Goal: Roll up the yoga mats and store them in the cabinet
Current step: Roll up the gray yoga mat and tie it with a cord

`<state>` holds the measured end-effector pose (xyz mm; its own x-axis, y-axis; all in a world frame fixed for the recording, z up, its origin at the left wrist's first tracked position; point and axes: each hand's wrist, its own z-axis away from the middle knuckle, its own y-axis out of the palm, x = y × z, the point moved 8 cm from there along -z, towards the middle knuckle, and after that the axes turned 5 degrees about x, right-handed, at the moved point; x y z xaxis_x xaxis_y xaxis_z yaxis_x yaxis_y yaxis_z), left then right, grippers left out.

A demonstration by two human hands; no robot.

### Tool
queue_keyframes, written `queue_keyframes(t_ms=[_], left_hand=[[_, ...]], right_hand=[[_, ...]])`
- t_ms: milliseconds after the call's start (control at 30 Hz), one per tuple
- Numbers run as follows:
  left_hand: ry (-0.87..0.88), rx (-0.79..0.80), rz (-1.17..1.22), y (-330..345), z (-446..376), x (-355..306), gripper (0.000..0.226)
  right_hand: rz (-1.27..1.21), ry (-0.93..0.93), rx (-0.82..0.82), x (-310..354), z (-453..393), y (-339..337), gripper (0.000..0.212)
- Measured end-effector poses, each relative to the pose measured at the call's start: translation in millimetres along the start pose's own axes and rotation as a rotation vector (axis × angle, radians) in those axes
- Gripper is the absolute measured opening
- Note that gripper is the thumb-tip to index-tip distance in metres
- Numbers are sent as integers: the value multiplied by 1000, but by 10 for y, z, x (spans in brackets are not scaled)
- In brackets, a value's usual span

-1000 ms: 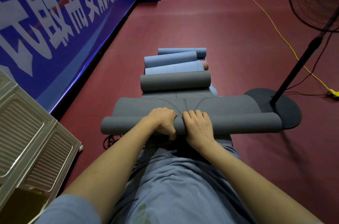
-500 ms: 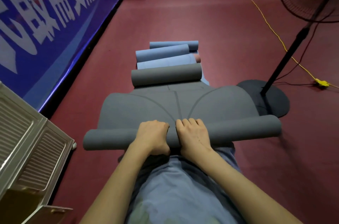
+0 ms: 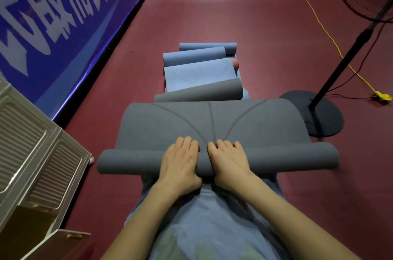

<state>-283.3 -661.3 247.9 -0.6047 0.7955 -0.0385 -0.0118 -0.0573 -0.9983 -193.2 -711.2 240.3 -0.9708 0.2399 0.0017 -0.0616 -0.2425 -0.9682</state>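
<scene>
A dark grey yoga mat (image 3: 170, 125) lies on the red floor in front of me, its near end wound into a roll (image 3: 127, 162) across my lap. My left hand (image 3: 180, 162) and my right hand (image 3: 229, 159) sit side by side on the middle of that roll, fingers draped over its far side and thumbs tucked under the near side. Beyond it lie a loosely rolled grey mat (image 3: 202, 91), a light blue mat (image 3: 197, 72) and two blue rolls (image 3: 191, 55). The beige cabinet (image 3: 32, 153) stands at my left.
A standing fan's round base (image 3: 323, 115) touches the mat's right edge, and its pole (image 3: 348, 51) slants up to the right. A yellow cable (image 3: 319, 23) runs over the floor behind it. A blue banner wall (image 3: 63, 4) closes off the left side.
My fingers have moved from the roll's near side to over its top. More of the flat grey mat shows ahead of the roll, and my view has tilted down.
</scene>
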Motion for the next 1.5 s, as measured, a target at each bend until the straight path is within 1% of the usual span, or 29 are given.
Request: queue_keyframes(t_ms=[67, 133, 233, 333, 400, 500, 600, 667, 700, 767, 833, 867, 933, 967, 1000, 1033, 1100, 1133, 1200, 1233, 1333, 1367, 1467, 1500], left_hand=[[7, -10, 0, 1, -53, -11, 45], [17, -55, -16, 11, -92, -26, 42], [60, -107, -67, 54, -136, -42, 48], [92, -236, -75, 107, -99, -8, 46], [104, -279, -72, 112, -77, 1, 48], [92, -268, -112, 81, -144, -11, 44], [88, -178, -162, 15, -259, -72, 47], [86, -51, -171, -14, -349, -91, 43], [77, 40, -164, -28, -410, -77, 39], [83, 172, -150, -59, -568, -39, 37], [98, 295, -109, -96, -720, 9, 45], [99, 373, -82, -94, -787, 47, 50], [79, 518, -24, -52, -891, 127, 57], [72, 568, 0, -41, -927, 140, 58], [69, 595, 20, -37, -954, 137, 59], [64, 601, 39, -28, -978, 136, 59], [43, 552, 65, -6, -989, 159, 59], [38, 489, 57, -8, -982, 182, 59], [46, 348, 16, -5, -938, 224, 60], [51, 303, 0, 15, -908, 240, 62], [56, 225, -39, 43, -860, 257, 71], [64, 170, -52, 20, -853, 240, 70], [88, -81, -76, -60, -761, 174, 60], [96, -110, -102, -41, -715, 158, 62]], right_hand=[[-26, -33, 95, -36, -104, -21, 48], [-53, -66, 250, -80, -194, -37, 47], [-101, -69, 457, -132, -296, -78, 52], [-150, -78, 561, -129, -392, -52, 58], [-143, -81, 560, -122, -427, -30, 59], [-113, -56, 433, -135, -425, -6, 58], [-87, -44, 292, -210, -398, -19, 62], [-71, -43, 195, -272, -372, -62, 66], [-56, -46, 134, -290, -357, -97, 68], [-32, -45, 8, -313, -321, -159, 64], [4, -46, -104, -321, -256, -159, 56], [32, -53, -162, -330, -225, -142, 56], [74, -61, -272, -385, -195, -87, 66], [77, -61, -303, -418, -203, -74, 70], [82, -60, -310, -448, -234, -73, 71], [90, -50, -284, -471, -283, -92, 67], [97, -47, -174, -477, -397, -150, 58], [89, -65, -130, -466, -451, -176, 58], [98, -105, -76, -442, -517, -228, 61], [112, -122, -55, -429, -529, -232, 62], [116, -154, 6, -420, -569, -195, 65], [101, -146, 42, -439, -597, -193, 66], [8, -114, 206, -515, -729, -224, 70], [-21, -118, 267, -522, -768, -240, 71]])
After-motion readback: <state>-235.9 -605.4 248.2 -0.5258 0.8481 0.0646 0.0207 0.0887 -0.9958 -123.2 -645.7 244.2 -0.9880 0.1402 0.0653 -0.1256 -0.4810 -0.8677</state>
